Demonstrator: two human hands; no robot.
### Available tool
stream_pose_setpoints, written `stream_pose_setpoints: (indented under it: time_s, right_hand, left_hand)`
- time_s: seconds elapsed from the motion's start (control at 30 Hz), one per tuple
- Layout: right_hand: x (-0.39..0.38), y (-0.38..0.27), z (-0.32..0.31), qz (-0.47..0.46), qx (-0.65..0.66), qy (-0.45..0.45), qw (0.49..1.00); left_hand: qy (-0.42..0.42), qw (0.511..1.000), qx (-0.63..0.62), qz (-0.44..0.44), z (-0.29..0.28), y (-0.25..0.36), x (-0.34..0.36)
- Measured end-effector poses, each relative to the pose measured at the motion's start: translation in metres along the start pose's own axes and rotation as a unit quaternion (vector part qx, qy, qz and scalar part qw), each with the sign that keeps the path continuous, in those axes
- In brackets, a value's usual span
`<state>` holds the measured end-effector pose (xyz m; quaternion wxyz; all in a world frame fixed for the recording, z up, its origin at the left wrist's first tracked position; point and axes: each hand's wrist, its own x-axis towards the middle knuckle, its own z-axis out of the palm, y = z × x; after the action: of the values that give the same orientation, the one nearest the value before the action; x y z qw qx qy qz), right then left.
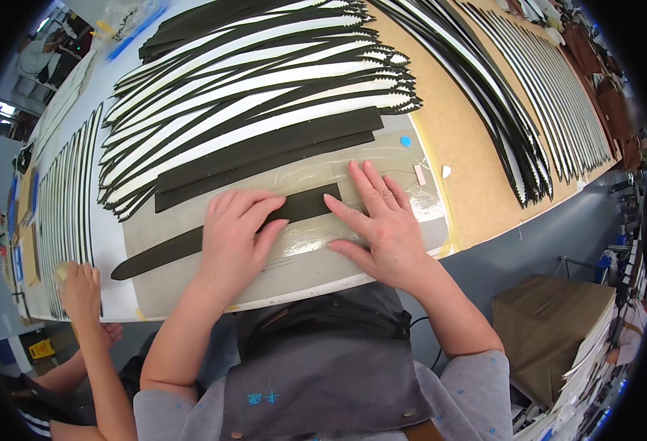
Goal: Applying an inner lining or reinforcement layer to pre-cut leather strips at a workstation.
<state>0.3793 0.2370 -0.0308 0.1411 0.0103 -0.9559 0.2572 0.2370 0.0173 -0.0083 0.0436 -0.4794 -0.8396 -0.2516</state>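
Note:
A flat dark strip (pixel 310 204) lies on the grey work mat (pixel 353 259), its left end tapering to a rounded tip and its right end cut square. My left hand (pixel 237 231) is closed over its middle, fingers along the far edge and thumb by the near edge, hiding part of it. With fingers spread, my right hand (pixel 384 226) rests flat on the mat; its index fingertip touches the strip's square end. Just beyond lie stacked wider dark strips (pixel 268 156).
Behind are piled black-and-white strips (pixel 265 88) with toothed ends. More strips (pixel 485 110) lie on the brown board (pixel 441 95) at right. A blue disc (pixel 405 141) and pink piece (pixel 420 174) sit near my right hand. At left, a co-worker's hand (pixel 81 290) touches thin strips.

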Motion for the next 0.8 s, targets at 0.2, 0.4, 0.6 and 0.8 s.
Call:
stream_pose_setpoints:
  time_s: [0.2, 0.4, 0.6, 0.8]
  right_hand:
    - [-0.006, 0.01, 0.003, 0.044, 0.109, 0.093, 0.989]
    - [0.021, 0.007, -0.001, 0.091, 0.106, 0.075, 0.987]
    - [0.025, 0.007, -0.005, 0.104, 0.301, 0.065, 0.946]
    - [0.019, 0.001, -0.052, 0.068, 0.469, 0.147, 0.868]
  left_hand:
    - [-0.093, 0.995, 0.021, 0.036, 0.012, 0.021, 0.049]
    - [-0.142, 0.989, -0.037, -0.03, 0.019, 0.025, 0.052]
    - [-0.15, 0.982, -0.115, 0.022, 0.007, 0.024, 0.047]
    - [-0.118, 0.976, -0.179, 0.03, -0.032, 0.052, 0.078]
